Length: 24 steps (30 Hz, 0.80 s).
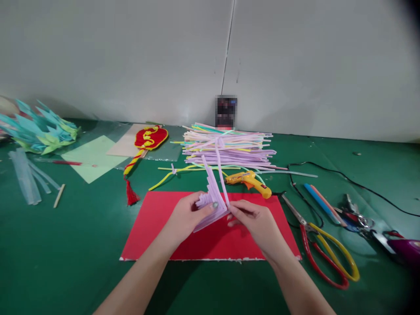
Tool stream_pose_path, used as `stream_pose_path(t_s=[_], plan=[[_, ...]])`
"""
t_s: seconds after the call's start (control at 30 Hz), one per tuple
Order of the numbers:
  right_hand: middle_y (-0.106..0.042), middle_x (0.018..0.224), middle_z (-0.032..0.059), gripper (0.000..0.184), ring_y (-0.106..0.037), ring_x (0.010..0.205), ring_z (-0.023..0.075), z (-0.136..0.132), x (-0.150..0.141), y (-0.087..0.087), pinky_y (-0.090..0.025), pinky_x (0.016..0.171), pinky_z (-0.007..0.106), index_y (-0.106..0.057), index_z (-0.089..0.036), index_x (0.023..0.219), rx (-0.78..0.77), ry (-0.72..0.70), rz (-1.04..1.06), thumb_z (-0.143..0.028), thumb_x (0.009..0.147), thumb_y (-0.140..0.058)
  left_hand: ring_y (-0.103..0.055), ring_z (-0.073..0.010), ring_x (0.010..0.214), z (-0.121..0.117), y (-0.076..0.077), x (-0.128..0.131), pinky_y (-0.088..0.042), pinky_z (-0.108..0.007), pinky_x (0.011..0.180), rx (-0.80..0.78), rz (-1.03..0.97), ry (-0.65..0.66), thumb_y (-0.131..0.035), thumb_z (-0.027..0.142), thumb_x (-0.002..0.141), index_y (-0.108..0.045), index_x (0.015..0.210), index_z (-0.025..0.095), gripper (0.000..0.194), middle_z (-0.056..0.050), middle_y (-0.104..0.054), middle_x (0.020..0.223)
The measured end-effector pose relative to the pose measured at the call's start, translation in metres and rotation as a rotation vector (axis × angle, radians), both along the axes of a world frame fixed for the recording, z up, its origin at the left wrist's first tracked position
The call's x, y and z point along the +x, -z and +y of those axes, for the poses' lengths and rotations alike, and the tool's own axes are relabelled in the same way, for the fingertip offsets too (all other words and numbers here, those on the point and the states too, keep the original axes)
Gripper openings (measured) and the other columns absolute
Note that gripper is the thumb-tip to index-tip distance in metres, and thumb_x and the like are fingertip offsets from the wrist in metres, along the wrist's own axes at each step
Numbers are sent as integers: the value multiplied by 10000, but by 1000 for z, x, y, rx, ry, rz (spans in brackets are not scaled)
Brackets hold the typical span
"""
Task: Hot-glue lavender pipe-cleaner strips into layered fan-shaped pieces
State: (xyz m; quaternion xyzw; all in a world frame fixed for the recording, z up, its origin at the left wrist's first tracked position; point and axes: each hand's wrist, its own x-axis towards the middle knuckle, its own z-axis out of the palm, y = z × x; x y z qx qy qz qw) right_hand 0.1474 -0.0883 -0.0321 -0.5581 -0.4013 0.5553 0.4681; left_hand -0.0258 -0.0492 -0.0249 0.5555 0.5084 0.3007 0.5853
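Note:
My left hand (188,216) is closed on a fan-shaped bundle of folded lilac pipe cleaners (211,199), thumb pressed on its front. My right hand (254,221) pinches the same bundle at its lower right corner, where one long lilac strand rises up and back. Both hands hover over a red felt sheet (157,232) lying on the green table (65,262).
A stack of pastel pipe cleaners (229,146) lies behind the hands, with a yellow glue gun (249,181) in front of it. Red-and-yellow scissors (324,249), pens, keys and a black cord lie to the right. Glue sticks (24,177), paper leaves and a red ornament (149,138) sit left.

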Motion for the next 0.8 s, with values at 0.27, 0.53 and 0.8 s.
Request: stream_pose_path(t_s=[0.27,0.53,0.8], plan=[[-696,800,26,251,-679,727,187,0,0,6,-568,768,346,-711,-187,847,-11,1,88,-343,650,-715,-596,-214,803,-1,-4,2,-425,-269,702,130,156,4,-608,382,737,-640,880,173,256,-43,-673,865],[-701,828,44,309,-678,760,209,-1,1,7,-565,787,375,-713,-175,870,-23,9,73,-373,634,-722,-586,-215,775,0,-1,1,-419,-264,672,167,156,-17,-616,364,720,-657,863,183,235,-36,-675,833],[-708,838,38,289,-678,766,197,0,1,8,-561,795,362,-711,-180,889,-32,-3,94,-344,651,-713,-580,-199,745,-2,-1,1,-398,-250,643,188,222,23,-589,372,749,-642,859,181,228,-27,-669,814]])
